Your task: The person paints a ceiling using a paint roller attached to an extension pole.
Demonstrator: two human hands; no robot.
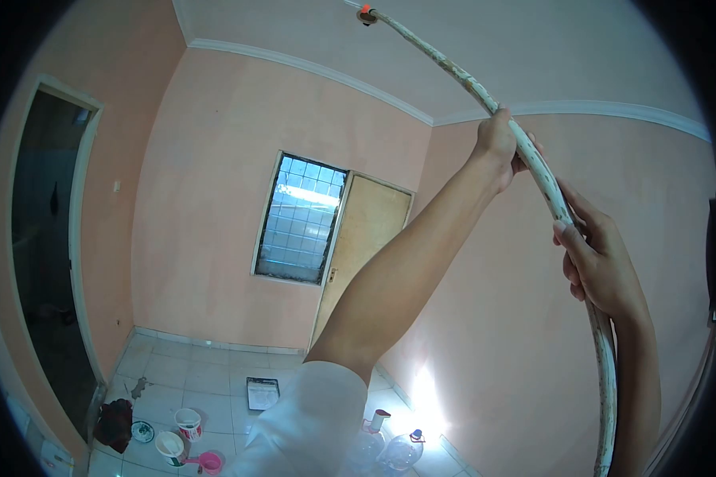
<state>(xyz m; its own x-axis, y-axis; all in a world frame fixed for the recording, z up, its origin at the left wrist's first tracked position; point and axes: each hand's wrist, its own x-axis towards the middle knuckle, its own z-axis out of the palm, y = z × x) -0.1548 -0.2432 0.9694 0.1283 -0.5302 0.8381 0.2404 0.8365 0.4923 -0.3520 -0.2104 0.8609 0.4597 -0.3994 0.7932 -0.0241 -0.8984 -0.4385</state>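
A long pole [542, 171] with worn, flaking white paint slants from the bottom right up to the ceiling and looks curved in this wide view. My left hand [497, 147] is raised high and wrapped around its upper part. Lower down, my right hand [601, 254] grips the same pole, thumb across the near side. At the far tip, against the ceiling [581, 52], sits a small dark head with an orange piece [366, 13]; its exact kind is too small to make out.
On the tiled floor stand white buckets [188, 424], a pink dipper [208, 462], a dark cloth [114, 425], a tray [262, 393] and large clear water bottles [403, 450]. A barred window [301, 219] adjoins a wooden door [366, 230]. A dark doorway [48, 238] opens at left.
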